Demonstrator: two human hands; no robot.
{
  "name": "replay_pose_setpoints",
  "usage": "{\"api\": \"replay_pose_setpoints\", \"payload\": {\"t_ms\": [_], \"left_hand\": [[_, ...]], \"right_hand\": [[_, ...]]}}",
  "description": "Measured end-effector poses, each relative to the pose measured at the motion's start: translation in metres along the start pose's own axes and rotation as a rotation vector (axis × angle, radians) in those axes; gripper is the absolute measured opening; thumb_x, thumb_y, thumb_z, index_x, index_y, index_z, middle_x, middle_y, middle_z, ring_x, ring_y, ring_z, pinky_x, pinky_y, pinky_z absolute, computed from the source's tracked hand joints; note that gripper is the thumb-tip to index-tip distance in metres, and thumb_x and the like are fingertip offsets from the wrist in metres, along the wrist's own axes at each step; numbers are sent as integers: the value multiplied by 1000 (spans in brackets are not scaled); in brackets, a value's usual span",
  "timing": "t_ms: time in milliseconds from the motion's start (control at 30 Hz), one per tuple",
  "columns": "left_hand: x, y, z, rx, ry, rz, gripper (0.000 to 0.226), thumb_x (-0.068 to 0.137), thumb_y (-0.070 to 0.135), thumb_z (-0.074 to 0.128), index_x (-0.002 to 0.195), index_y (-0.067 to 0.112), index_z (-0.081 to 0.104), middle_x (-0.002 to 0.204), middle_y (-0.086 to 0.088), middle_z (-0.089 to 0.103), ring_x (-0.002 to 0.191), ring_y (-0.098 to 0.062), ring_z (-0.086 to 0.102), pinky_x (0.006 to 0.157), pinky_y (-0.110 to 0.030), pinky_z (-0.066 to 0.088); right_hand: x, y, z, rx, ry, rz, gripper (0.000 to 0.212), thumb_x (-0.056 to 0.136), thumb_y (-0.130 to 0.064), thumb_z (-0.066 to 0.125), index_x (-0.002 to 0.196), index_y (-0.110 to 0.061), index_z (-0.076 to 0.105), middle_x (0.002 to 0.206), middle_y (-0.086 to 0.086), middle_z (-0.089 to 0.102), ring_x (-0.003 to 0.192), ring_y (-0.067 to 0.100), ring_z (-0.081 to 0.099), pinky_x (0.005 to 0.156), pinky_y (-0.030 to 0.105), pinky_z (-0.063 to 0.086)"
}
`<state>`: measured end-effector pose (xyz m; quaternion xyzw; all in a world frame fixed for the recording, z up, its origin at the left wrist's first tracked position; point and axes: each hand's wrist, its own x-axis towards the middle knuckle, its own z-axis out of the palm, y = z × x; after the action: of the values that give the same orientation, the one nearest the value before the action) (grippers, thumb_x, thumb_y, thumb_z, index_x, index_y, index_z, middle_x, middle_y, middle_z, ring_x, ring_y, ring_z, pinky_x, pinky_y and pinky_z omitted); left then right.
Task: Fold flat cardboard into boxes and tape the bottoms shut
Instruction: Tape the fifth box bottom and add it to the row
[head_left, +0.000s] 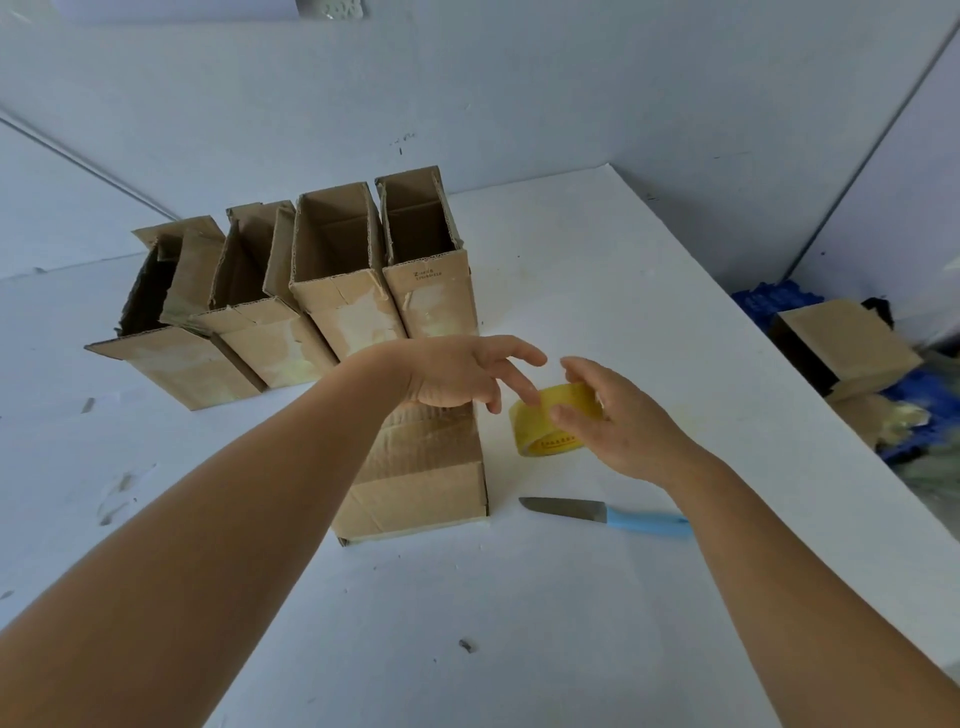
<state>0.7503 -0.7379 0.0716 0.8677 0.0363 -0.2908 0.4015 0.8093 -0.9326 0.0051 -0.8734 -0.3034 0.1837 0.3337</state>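
Brown cardboard fills the left of the white surface (597, 597): four open boxes (291, 306) stand in a row, side by side and touching, their open tops tilted away toward the wall and old tape marks on their near faces; the leftmost one has loose flaps and a dark inside. In front of the row, toward the middle, a fifth box (421, 478) lies with clear tape across its upturned face; the left hand (457, 376) hangs over its far end with fingers spread and loose, grasping nothing, its fingertips reaching toward the roll of yellow tape (553, 423) and seeming to touch its edge. The roll stands on its rim just right of that box; the right hand (618, 421) grips it from the right side, thumb near the front and fingers over the top. Nearer the camera, a knife (605, 514) with a blue handle lies flat on the surface, blade pointing left, partly hidden under the right forearm. Past the right edge of the surface, more cardboard (847, 345) rests on something blue (774, 301).
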Motion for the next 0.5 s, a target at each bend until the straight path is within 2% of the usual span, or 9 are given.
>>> {"api": "replay_pose_setpoints", "payload": {"t_ms": [67,133,233,300,400,500], "left_hand": [[2,-1,2,1,23,0,62,91,-7,39,139,32,36,121,11,64,98,-14,59,106,-37,39],[2,-3,3,2,45,4,62,91,-8,38,139,31,37,120,10,64,92,-12,58,104,-35,40],[2,-5,5,10,53,16,62,90,-8,38,138,32,40,118,12,63,91,-10,57,99,-33,42],[2,-7,5,21,52,25,62,90,-8,38,137,31,41,118,13,63,90,-9,57,94,-29,42],[3,-9,6,19,60,43,62,89,-10,40,137,29,43,118,11,64,82,-7,55,88,-24,43],[3,-10,7,34,71,54,62,89,-11,42,137,28,43,119,9,63,79,-7,53,87,-26,44]], "right_hand": [[-7,3,6,6,53,71,84,84,-44,64,149,-22,15,150,0,30,136,22,30,106,38,32],[-14,9,12,-18,95,157,92,80,-43,68,148,-17,12,148,3,30,134,23,30,102,38,33],[-27,22,26,-98,19,276,75,79,-42,67,138,-12,31,134,6,45,119,22,43,89,32,39],[-36,33,36,-169,-77,316,62,80,-38,66,133,-16,42,128,5,48,119,23,45,91,32,40],[-43,43,49,-252,-142,305,42,81,-30,63,121,-25,54,113,3,50,113,22,47,87,29,41],[-47,50,61,-318,-102,226,27,82,-23,60,109,-27,60,95,-2,46,103,22,49,85,29,43]]}}
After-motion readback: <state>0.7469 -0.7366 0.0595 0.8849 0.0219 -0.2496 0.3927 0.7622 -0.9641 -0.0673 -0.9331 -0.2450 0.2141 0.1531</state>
